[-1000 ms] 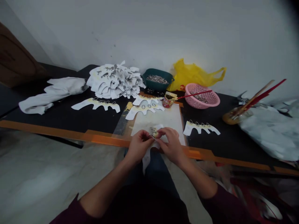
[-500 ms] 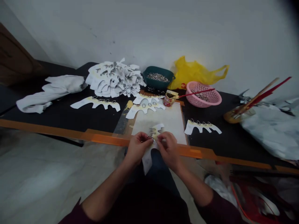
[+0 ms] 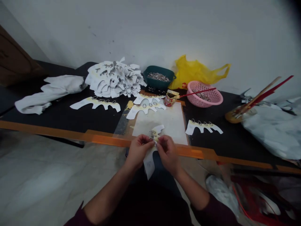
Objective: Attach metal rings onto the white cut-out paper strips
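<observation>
At the table's front edge, my left hand (image 3: pixel 138 152) and my right hand (image 3: pixel 168 154) pinch a white cut-out strip (image 3: pixel 149 165) between thumbs and fingers. One end of the strip hangs below the edge; its other end lies over a white sheet (image 3: pixel 164 121). Small metal loops (image 3: pixel 152 134) sit along its yellowish, scalloped part. My fingertips hide the spot where the hands meet. Similar strips with loops lie around: one on the left (image 3: pixel 95 103), one on the right (image 3: pixel 203 126), and a pair at the sheet's far end (image 3: pixel 145 108).
Behind stand a heap of white strips (image 3: pixel 115 80), a green basket (image 3: pixel 158 78) and a pink basket (image 3: pixel 204 94) of metal pieces, and a glue-smeared cup (image 3: pixel 170 99) with a red stick. A yellow bag (image 3: pixel 197 73) lies behind. Brushes (image 3: pixel 261 97) lean on the right.
My hands remain on the strip. The right fingers have come closer to the left ones, and the strip's hanging end has shifted slightly. The view has moved a little.
</observation>
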Available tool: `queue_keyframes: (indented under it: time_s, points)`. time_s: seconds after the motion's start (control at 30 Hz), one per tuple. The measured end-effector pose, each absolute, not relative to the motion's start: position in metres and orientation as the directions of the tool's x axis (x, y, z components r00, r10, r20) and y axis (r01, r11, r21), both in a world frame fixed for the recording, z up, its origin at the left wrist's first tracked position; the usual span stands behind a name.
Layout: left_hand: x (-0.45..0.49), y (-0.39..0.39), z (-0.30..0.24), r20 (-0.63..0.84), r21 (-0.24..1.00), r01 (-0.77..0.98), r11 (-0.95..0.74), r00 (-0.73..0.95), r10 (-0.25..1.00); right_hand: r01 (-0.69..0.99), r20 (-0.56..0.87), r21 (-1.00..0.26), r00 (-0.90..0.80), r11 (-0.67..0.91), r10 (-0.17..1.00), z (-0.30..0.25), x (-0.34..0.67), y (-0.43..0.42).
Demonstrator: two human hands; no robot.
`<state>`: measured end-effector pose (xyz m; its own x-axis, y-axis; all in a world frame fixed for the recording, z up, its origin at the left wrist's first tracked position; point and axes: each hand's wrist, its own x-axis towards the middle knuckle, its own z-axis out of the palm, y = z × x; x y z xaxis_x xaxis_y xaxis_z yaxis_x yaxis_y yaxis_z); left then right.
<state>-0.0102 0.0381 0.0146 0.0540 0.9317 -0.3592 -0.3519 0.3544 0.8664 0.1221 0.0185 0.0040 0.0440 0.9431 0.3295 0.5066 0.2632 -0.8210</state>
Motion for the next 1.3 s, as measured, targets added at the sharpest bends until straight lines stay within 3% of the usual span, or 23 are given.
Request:
queue_keyframes:
  time_s: [0.2, 0.37, 0.43, 0.53, 0.73, 0.83, 1.0, 1.13, 1.3]
  points:
    - [-0.013, 0.036, 0.010, -0.217, 0.962, -0.163, 0.219, 0.029, 0.976, 0.608, 0.340, -0.725, -0.093, 0.324, 0.936, 0.024, 0.129, 0.024]
    - [-0.013, 0.036, 0.018, -0.296, 0.904, -0.296, 0.308, 0.085, 0.951, 0.337, 0.172, -0.928, 0.001, 0.162, 0.985, 0.017, 0.120, 0.023]
    - [-0.012, 0.036, 0.019, -0.306, 0.895, -0.318, 0.312, 0.072, 0.949, 0.274, 0.136, -0.955, 0.061, 0.115, 0.989, 0.012, 0.117, 0.021]
    - [-0.013, 0.036, 0.018, -0.239, 0.945, -0.227, 0.237, 0.018, 0.971, 0.406, 0.208, -0.897, 0.039, 0.175, 0.977, 0.012, 0.118, 0.020]
    - [-0.017, 0.035, 0.017, -0.147, 0.987, -0.066, 0.149, 0.034, 0.989, 0.663, 0.367, -0.654, -0.143, 0.365, 0.919, 0.028, 0.126, 0.027]
    - [-0.017, 0.036, 0.017, -0.160, 0.982, -0.097, 0.163, 0.044, 0.986, 0.619, 0.398, -0.683, -0.128, 0.387, 0.908, 0.027, 0.121, 0.027]
    - [-0.020, 0.039, 0.018, -0.224, 0.948, -0.216, 0.235, 0.072, 0.972, 0.523, 0.336, -0.803, 0.000, 0.286, 0.942, 0.017, 0.116, 0.023]
    - [-0.023, 0.038, 0.019, -0.179, 0.976, -0.108, 0.188, 0.085, 0.980, 0.549, 0.335, -0.760, -0.127, 0.348, 0.933, 0.019, 0.123, 0.025]
    - [-0.022, 0.035, 0.020, -0.144, 0.989, -0.018, 0.146, 0.091, 0.985, 0.645, 0.359, -0.667, -0.162, 0.374, 0.919, 0.024, 0.127, 0.024]
